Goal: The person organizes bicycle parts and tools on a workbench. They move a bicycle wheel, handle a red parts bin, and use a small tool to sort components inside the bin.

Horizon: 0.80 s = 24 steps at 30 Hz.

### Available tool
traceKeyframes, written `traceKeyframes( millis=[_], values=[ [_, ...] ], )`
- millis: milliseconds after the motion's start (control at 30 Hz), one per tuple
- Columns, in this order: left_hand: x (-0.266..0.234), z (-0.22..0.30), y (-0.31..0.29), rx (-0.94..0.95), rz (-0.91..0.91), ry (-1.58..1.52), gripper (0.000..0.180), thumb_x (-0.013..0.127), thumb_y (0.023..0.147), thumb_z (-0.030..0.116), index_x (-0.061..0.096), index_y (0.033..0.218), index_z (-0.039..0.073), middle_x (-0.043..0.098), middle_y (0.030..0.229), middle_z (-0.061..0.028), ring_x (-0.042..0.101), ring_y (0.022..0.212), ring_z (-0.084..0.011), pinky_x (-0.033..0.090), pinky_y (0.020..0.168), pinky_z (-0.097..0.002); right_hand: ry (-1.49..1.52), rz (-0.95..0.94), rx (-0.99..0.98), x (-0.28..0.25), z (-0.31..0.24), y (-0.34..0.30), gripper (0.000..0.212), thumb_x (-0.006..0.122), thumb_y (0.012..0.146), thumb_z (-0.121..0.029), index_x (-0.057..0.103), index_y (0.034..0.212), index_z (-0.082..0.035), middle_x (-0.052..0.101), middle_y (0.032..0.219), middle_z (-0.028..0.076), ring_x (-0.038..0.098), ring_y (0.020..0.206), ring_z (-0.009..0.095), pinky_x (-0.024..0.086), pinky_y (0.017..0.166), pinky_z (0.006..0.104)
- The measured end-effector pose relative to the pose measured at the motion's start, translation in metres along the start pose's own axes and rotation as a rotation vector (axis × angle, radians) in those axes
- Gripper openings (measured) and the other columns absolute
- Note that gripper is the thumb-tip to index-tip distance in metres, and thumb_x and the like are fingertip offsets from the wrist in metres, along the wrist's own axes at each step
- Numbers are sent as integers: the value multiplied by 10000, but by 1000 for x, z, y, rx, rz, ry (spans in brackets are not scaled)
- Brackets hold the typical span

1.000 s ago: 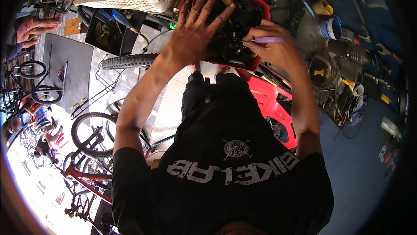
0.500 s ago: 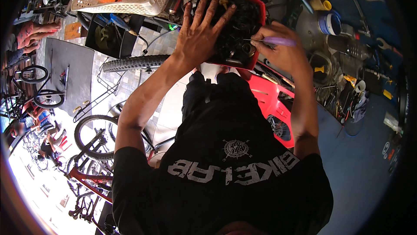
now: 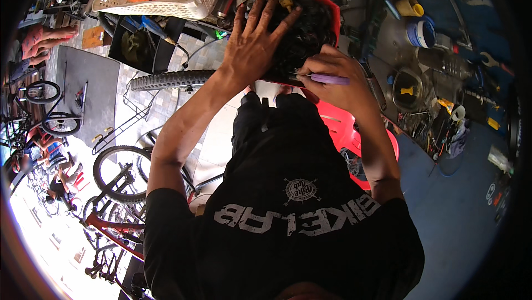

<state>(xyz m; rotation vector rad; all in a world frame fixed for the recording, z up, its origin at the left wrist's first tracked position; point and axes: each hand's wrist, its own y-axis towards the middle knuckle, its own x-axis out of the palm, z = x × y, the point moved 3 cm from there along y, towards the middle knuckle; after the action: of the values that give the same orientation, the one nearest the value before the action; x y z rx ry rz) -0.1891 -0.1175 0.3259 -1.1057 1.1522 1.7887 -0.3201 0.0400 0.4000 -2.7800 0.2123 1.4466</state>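
A red bin (image 3: 336, 14) full of jumbled dark small parts (image 3: 307, 34) lies in front of me. My left hand (image 3: 250, 48) rests over its left side, palm down with fingers spread across the parts. At the near right corner of the bin, my right hand (image 3: 341, 73) is closed around a purple-handled tool with a thin metal shaft (image 3: 331, 79). The shaft points left, low over the parts, and its tip is hard to make out in the dark.
A cream perforated basket (image 3: 191, 9) stands at the far left beside a black bin (image 3: 158, 56). Tools and yellow and blue-white containers (image 3: 421, 31) crowd the workbench on the right. A red plastic chair (image 3: 338, 125) is below. Bicycles (image 3: 119, 175) and people are at left.
My right hand has moved left and nearer to me with the purple-handled tool, to the bin's near edge. My left hand stays in place.
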Motion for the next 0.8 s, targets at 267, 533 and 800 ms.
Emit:
traceKeyframes(
  millis=[267, 533, 800],
  values=[
    [0, -1, 0, -10, 29, -30, 818, 639, 996, 140, 383, 1737, 375, 395, 1731, -224, 406, 1593, -440, 362, 1264, -674, -29, 37, 4, 22, 17, -6, 145, 887, 836, -186, 751, 878, -159, 768, 874, -37, 667, 864, 207, 569, 711, 386],
    [-5, -5, 3, 5, 58, -6, 762, 611, 1013, 145, 429, 1716, 373, 410, 1720, -214, 434, 1568, -426, 382, 1255, -649, 21, 167, -55, 24, 25, 1, 149, 905, 825, -157, 789, 918, -154, 797, 914, -28, 667, 873, 214, 579, 737, 362],
    [-27, -13, -2, 35, -77, -126, 713, 642, 996, 151, 508, 1663, 364, 361, 1756, -185, 378, 1607, -420, 379, 1275, -611, 1, 135, 0, 15, 28, 6, 155, 912, 835, -136, 795, 930, -101, 810, 942, 5, 666, 867, 240, 574, 790, 372]
  ],
)
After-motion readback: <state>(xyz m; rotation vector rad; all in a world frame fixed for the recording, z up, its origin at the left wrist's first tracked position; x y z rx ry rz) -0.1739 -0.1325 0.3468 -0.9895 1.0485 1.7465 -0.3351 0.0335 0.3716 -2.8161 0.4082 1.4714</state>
